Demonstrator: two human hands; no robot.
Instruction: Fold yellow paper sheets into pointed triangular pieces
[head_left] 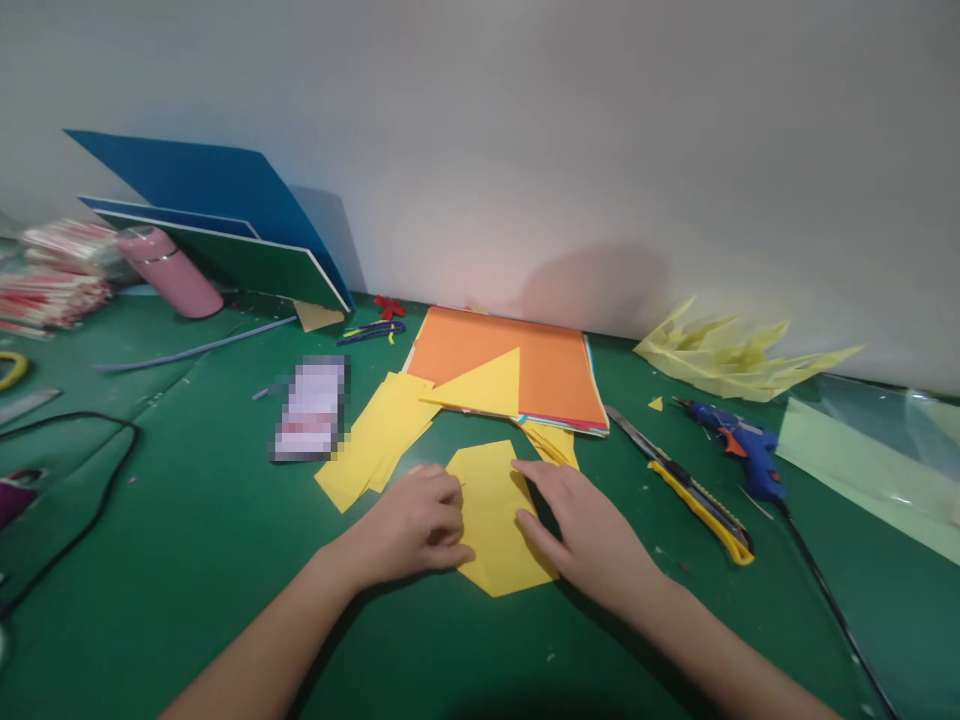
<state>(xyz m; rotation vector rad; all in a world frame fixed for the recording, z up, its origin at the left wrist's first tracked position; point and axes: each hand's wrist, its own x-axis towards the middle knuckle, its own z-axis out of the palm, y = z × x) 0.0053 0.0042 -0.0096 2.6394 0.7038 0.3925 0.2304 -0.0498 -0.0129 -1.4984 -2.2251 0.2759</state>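
Observation:
A sheet of yellow paper (pixel 495 520) with cut or folded corners lies on the green table in front of me. My left hand (pixel 420 525) is at its left edge, fingers curled and closed on the paper, thumb along the lower left side. Over the right edge rests my right hand (pixel 581 525), its thumb and fingers apart and their tips touching the sheet. Beyond it, a folded yellow triangle (pixel 487 385) lies across a stack of orange paper (pixel 495 345). Yellow paper strips (pixel 379 435) are fanned out to the left of the stack.
To the right lie a yellow utility knife (pixel 697 500), a blue glue gun (pixel 739 445) with its cord, and a spiky yellow paper piece (pixel 735 355). On the left are a blurred-out phone (pixel 311 408), a pink bottle (pixel 172 272) and blue boards (pixel 202 190) against the wall.

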